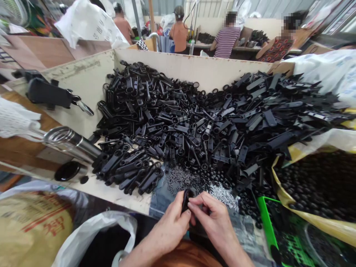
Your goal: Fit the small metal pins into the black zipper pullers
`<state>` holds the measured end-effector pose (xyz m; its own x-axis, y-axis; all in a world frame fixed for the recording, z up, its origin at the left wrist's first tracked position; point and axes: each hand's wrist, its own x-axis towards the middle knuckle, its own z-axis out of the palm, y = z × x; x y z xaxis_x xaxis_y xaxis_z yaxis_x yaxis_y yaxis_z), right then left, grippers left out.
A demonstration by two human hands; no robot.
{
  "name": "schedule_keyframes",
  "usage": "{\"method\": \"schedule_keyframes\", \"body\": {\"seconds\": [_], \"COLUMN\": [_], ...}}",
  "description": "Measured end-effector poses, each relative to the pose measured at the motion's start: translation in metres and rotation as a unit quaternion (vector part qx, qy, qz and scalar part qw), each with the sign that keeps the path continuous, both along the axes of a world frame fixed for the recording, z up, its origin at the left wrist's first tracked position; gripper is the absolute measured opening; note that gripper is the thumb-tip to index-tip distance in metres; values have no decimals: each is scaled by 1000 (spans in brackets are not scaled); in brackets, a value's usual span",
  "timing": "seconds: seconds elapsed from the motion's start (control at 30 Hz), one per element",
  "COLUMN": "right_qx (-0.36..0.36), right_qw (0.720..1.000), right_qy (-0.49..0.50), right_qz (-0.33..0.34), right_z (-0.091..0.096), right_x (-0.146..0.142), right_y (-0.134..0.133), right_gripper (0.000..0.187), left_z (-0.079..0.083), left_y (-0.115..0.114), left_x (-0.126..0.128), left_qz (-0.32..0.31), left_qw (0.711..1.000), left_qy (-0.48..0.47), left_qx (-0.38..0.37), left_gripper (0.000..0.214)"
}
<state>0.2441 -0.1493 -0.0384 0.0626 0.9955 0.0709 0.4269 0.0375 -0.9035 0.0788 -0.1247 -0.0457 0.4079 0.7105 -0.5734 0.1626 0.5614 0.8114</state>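
My left hand (175, 215) is closed around a black plastic part with a ring-shaped end (187, 198), which points upward. My right hand (211, 213) pinches close against that ring end; whatever is between its fingertips is too small or hidden to make out. Just beyond my hands lie a heap of small grey metal pieces (180, 178) and a heap of shiny silver screw-like pieces (224, 194). Past them rises a large pile of black ring-ended plastic parts (178, 118). A row of similar black handle-like parts (130, 168) lies to the left.
Flat black pieces (267, 100) are heaped at the right. A yellow-edged sack of round black pieces (319, 181) and a green basket (265, 218) stand nearby on the right. A steel cup (69, 141) leans at the left above a white sack (128, 222). Several people sit beyond the back board (194, 65).
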Motion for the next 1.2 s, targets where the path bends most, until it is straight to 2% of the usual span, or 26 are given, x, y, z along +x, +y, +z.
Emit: {"method": "schedule_keyframes", "body": {"seconds": [0.07,0.2,0.37,0.53,0.6,0.77,0.9,1.1,1.2], "right_qx": [15,35,59,83,81,72,46,-12,-38], "right_qw": [1000,999,998,995,995,992,987,979,980], "right_qy": [6,8,-27,-46,-49,-99,-149,-188,-176], "right_qz": [-2,13,-7,-16,-4,25,46,80,90], "right_z": [1,3,1,-1,0,3,6,9,12], "right_x": [-2,-5,-6,-7,-6,-2,0,2,3], "right_y": [-1,-3,-5,-6,-6,-9,-9,-7,-6], "right_gripper": [25,29,27,24,22,27,36,42,40], "left_z": [-4,-3,3,7,8,10,2,-21,-24], "left_y": [0,3,8,13,15,19,18,11,12], "left_x": [-2,-5,-5,0,3,2,-2,-4,-2], "left_qz": [-4,-23,-17,-29,-38,-31,-9,34,30], "left_qw": [1000,998,1000,996,994,991,984,989,994], "left_qy": [-13,-55,-16,-52,-57,-19,25,44,29], "left_qx": [-9,-17,0,60,84,130,175,135,105], "left_gripper": [68,56,59,26,21,33,34,50,55]}}
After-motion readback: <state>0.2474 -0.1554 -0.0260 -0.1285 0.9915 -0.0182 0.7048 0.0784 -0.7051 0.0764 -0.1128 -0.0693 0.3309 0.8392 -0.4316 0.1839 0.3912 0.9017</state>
